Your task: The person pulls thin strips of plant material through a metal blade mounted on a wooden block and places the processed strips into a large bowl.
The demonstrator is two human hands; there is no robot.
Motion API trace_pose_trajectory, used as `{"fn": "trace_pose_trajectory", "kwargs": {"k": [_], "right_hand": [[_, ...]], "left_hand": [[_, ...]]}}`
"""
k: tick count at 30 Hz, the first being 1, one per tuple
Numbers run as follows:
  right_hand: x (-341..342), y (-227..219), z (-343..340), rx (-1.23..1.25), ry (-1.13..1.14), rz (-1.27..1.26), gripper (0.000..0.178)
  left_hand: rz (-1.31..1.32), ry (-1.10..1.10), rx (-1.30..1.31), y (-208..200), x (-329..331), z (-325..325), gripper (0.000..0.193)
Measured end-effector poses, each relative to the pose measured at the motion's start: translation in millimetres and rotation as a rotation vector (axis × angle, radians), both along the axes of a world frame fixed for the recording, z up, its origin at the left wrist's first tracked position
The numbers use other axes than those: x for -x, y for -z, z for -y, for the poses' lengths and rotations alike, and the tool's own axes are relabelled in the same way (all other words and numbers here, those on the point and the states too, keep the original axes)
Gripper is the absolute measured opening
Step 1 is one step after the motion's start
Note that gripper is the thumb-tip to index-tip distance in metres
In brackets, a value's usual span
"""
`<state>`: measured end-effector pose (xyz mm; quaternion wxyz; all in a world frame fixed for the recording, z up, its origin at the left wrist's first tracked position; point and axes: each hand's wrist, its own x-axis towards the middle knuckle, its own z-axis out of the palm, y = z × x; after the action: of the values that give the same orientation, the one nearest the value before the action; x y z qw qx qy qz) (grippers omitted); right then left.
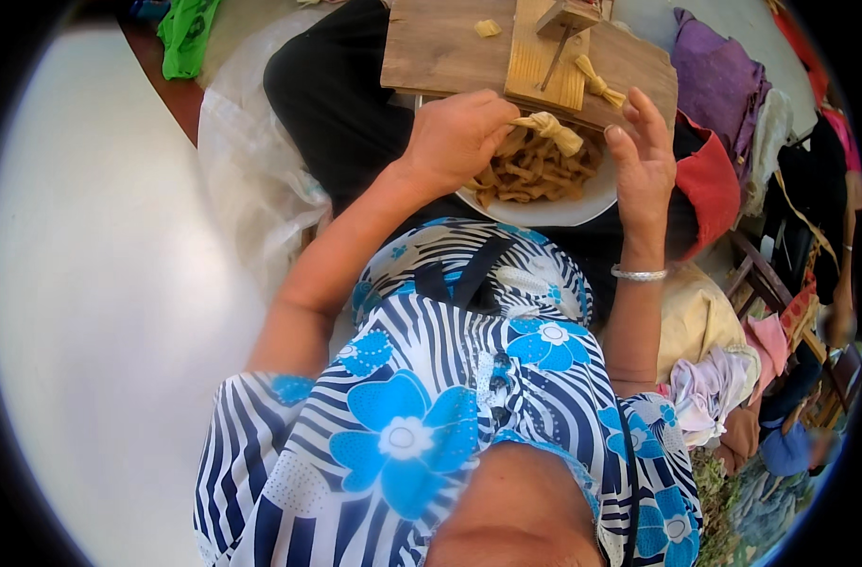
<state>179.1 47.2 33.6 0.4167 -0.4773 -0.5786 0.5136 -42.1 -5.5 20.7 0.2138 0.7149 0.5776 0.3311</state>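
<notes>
My left hand [461, 140] is closed, thumb and forefinger pinching one end of a pale yellow knotted strip [556, 132]. The knot hangs to the right of my fingers, over a white bowl [582, 212] heaped with curled brown strips [535, 172]. My right hand [646, 161] is raised at the bowl's right side, fingers apart and nothing between them. Near its fingertips, a second yellow knotted strip [597, 79] lies on the wooden board [440, 47]. A small yellow folded piece [488, 27] rests farther left on the board.
Mounted on the board is a wooden block [565, 17] with a thin metal rod [554, 61] slanting down. Purple cloth [719, 71] and red cloth [715, 184] lie to the right, beyond which are piled garments [710, 392]. Clear plastic sheeting [251, 170] is at the left.
</notes>
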Motion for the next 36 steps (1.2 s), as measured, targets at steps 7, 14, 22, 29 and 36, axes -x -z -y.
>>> {"fn": "trace_pose_trajectory", "kwargs": {"k": [7, 14, 22, 29, 36], "right_hand": [[5.9, -10.7, -33.3, 0.249, -0.593, 0.139, 0.025], [7.6, -27.6, -47.6, 0.324, -0.442, 0.086, 0.014], [26.8, -6.8, -59.3, 0.155, -0.131, -0.008, 0.012], [25.0, 28.6, -61.5, -0.334, -0.121, 0.552, 0.012], [45.6, -21.1, -26.1, -0.94, -0.047, 0.605, 0.012]], "left_hand": [[0.246, 0.157, 0.232, -3.7, -13.5, -24.3, 0.014], [0.645, 0.151, 0.686, -25.5, 8.6, -45.0, 0.02], [0.691, 0.034, 0.446, -5.8, 17.2, -72.8, 0.017], [0.226, -0.184, 0.307, 20.0, 13.9, -82.4, 0.018], [0.754, -0.076, 0.504, 2.4, -9.4, -38.9, 0.021]]}}
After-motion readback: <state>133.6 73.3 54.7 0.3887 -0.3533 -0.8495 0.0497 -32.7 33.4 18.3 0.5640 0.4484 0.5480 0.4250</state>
